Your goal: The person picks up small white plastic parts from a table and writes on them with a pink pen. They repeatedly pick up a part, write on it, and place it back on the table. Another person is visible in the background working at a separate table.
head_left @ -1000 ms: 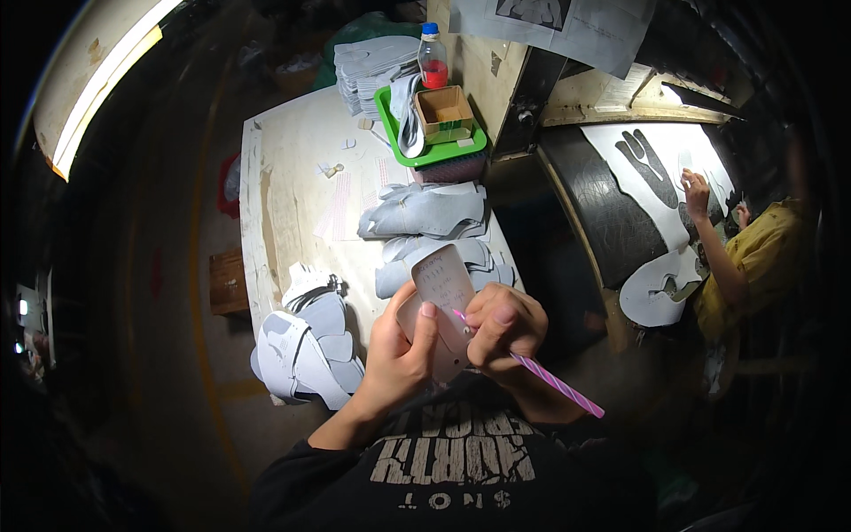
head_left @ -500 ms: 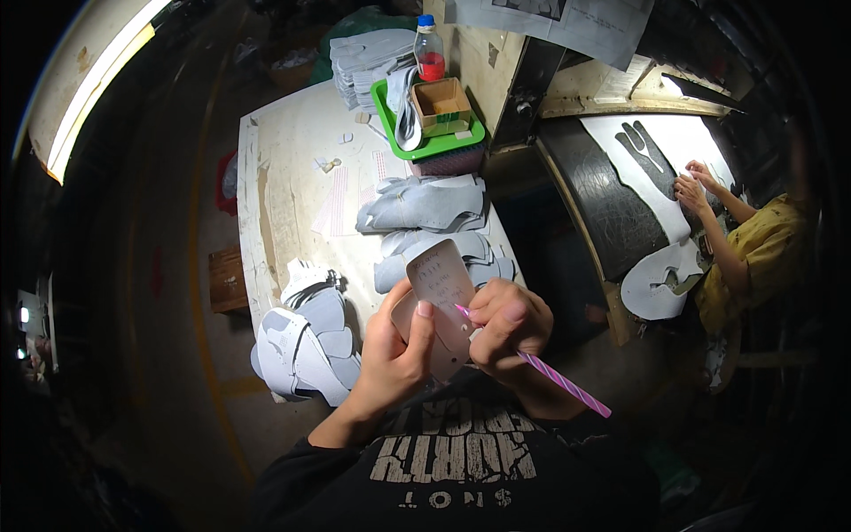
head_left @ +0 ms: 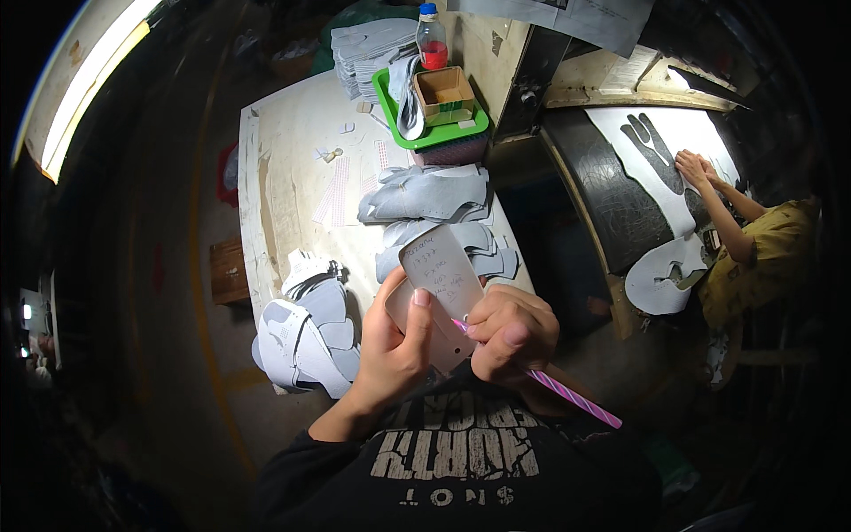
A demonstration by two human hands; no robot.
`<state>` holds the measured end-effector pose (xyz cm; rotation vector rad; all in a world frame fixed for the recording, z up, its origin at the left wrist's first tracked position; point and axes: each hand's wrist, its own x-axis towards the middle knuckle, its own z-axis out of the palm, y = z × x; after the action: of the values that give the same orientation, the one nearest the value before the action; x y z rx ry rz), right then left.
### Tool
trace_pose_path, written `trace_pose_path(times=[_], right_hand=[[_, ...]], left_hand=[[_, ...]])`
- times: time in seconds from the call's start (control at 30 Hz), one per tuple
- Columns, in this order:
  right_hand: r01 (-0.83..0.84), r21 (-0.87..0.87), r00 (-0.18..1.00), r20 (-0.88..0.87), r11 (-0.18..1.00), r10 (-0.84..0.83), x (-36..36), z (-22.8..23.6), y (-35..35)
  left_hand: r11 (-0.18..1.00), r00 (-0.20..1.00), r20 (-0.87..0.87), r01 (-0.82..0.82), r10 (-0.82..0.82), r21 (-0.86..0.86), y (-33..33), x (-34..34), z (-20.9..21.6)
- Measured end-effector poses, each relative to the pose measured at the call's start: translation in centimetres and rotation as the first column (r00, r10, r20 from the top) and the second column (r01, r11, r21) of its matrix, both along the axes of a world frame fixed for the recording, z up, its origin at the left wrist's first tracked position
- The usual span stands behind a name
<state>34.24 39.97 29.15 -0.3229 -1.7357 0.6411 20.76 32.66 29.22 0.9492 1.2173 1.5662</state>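
A dim workshop seen from above, with a pale, worn bench [head_left: 292,177] running away from the viewer and a bright strip light along the far left. The person's left hand [head_left: 394,346] is wrapped around a pale, rounded cut piece [head_left: 439,293] with handwritten notes on its face, held upright just above the bench's near end. The right hand [head_left: 510,332] is closed around a pink-and-white striped pen [head_left: 567,395], its tip touching the lower part of the piece. Compared with a second ago the piece sits a little straighter and the pen hand has settled lower on it, so the writing appears to be continuing down the face. Grey cut pieces [head_left: 425,195] lie stacked on the bench just beyond the hands, and a pile of white and grey pieces [head_left: 306,332] sits at the left edge. Farther off is a green tray [head_left: 425,137] holding a small cardboard box [head_left: 443,93], with a red-filled bottle [head_left: 432,40] behind. At right, a co-worker in a yellow shirt [head_left: 753,266] presses both hands on a white sheet.
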Motion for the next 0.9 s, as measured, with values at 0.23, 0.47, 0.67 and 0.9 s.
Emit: trace_pose_path(times=[0.23, 0.47, 0.67, 0.9], right_hand=[[0.019, 0.029, 0.997, 0.077, 0.999, -0.021, -0.4, -0.3, 0.1], [0.011, 0.002, 0.999, 0.050, 1.000, -0.011, -0.4, -0.3, 0.2], [0.035, -0.055, 0.999, 0.030, 0.998, -0.034, -0.4, -0.4, 0.0], [0.060, -0.206, 0.995, -0.071, 0.977, -0.076, -1.2, -1.1, 0.2]], left_hand=[[1.000, 0.999, -0.033, 0.008, -0.008, -0.004, -0.2, -0.1, 0.0], [1.000, 1.000, -0.018, -0.004, 0.004, -0.022, -0.2, -0.2, 0.2], [0.998, 0.999, 0.029, 0.022, -0.020, -0.052, -0.2, -0.2, 0.0], [0.990, 0.947, 0.292, 0.107, -0.130, 0.095, 0.3, 0.3, 0.1]])
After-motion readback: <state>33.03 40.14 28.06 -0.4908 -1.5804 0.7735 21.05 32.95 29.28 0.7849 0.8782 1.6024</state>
